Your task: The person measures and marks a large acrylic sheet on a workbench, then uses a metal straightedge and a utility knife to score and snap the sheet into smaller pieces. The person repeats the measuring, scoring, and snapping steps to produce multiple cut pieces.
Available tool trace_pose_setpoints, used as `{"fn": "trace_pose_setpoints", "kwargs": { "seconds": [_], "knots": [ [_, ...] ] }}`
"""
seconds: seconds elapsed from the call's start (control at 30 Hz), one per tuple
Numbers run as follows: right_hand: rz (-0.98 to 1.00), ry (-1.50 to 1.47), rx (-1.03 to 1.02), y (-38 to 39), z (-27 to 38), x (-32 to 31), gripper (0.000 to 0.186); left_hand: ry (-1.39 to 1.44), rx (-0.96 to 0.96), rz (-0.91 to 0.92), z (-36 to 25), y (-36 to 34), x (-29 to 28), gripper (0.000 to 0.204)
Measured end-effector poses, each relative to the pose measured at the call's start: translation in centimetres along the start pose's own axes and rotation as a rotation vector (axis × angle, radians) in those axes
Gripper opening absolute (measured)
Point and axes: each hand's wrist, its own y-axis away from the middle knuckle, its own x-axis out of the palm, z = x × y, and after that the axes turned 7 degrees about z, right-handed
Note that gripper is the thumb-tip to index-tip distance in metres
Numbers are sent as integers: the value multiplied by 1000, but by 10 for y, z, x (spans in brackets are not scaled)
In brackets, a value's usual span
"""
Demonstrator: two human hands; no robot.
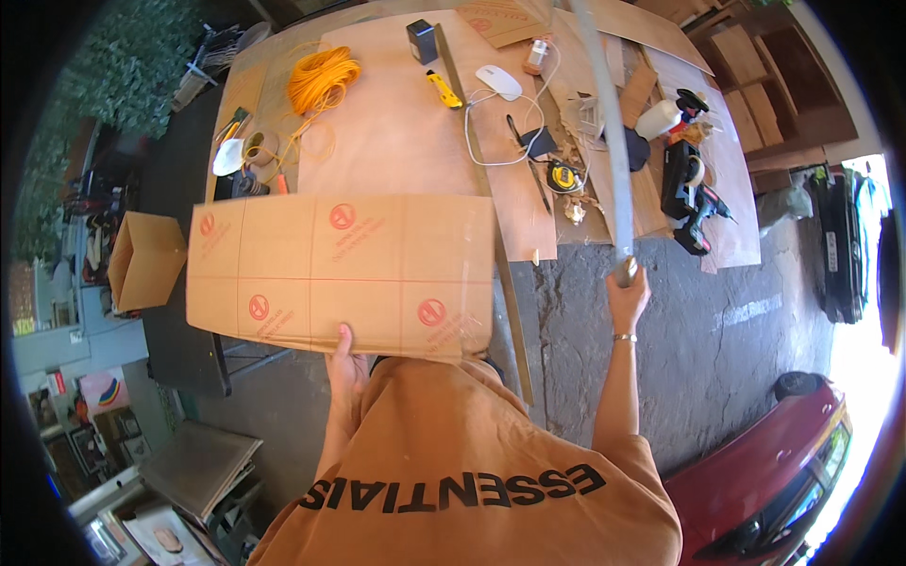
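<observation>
My left hand (349,373) is closed on the near edge of a flat brown cardboard piece (368,255), its thumb on top and its other fingers hidden underneath. Red round marks and thin red lines are printed across the cardboard, and its far edge overlaps the near side of the wooden table. With my right hand (628,294) I grip the near end of a long grey pole (615,141), fingers wrapped round it. The pole stretches away over the table's right part, past the top of the view.
The plywood tabletop (396,123) carries an orange cord coil (323,79), a yellow utility knife (444,89), a white mouse (499,82), a tape measure (563,176) and a drill (703,219). An open cardboard box (146,259) sits left; a red car (774,481) stands lower right.
</observation>
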Motion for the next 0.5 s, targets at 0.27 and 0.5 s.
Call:
{"fn": "trace_pose_setpoints", "kwargs": {
  "seconds": [0.27, 0.5],
  "knots": [
    [-1, 145, 106, -64, -48, 27, 43, -293, 261, 66, -57, -27, 34, 61],
    [72, 152, 165, -71, -76, 38, 51, -671, 333, 36, -78, -142, 17, 32]
  ]
}}
